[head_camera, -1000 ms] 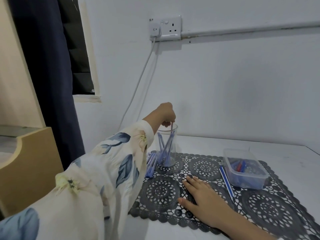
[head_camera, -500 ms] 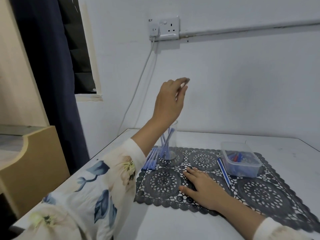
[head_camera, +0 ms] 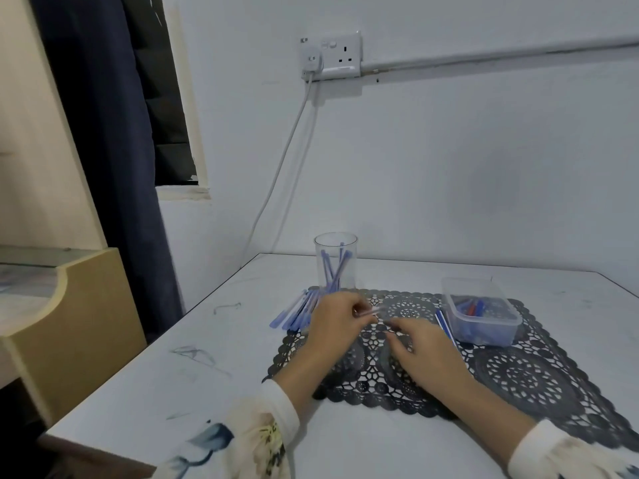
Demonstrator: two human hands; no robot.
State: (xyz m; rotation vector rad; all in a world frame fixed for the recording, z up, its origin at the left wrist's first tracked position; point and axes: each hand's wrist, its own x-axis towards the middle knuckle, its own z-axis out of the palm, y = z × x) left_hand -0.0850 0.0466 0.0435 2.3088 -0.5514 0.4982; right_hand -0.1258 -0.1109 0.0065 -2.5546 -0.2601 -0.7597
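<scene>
pen (head_camera: 376, 310): clear barrel, I think; it is blurred. It is pinched at my operator's left fingertips, and its free end points toward the right fingertips, low over the mat.
left hand (head_camera: 332, 323): the fingers (head_camera: 357, 310) are curled and, with the thumb, grasp the pen.
right hand (head_camera: 423, 345): the fingers (head_camera: 397, 335) are half bent and loose, grasping nothing I can see. The tips sit just beside the pen's free end; I can't tell if they touch it.
loose pens (head_camera: 296, 311): a blue bunch lying flat just outside the left knuckles, half on the mat edge.
glass cup (head_camera: 335, 261): upright, just beyond the left fingers, with several blue pens leaning inside.
striped pen (head_camera: 444, 323): flat on the mat, just outside the right fingers, next to the box.
plastic box (head_camera: 482, 328): clear, open-topped, past the striped pen, with red and blue bits inside.
lace mat (head_camera: 525, 375): dark, under both hands.
table (head_camera: 207, 375): white, scuffed.
socket (head_camera: 332, 55): on the wall, far above the fingers, with a cable (head_camera: 276, 174) hanging down.
</scene>
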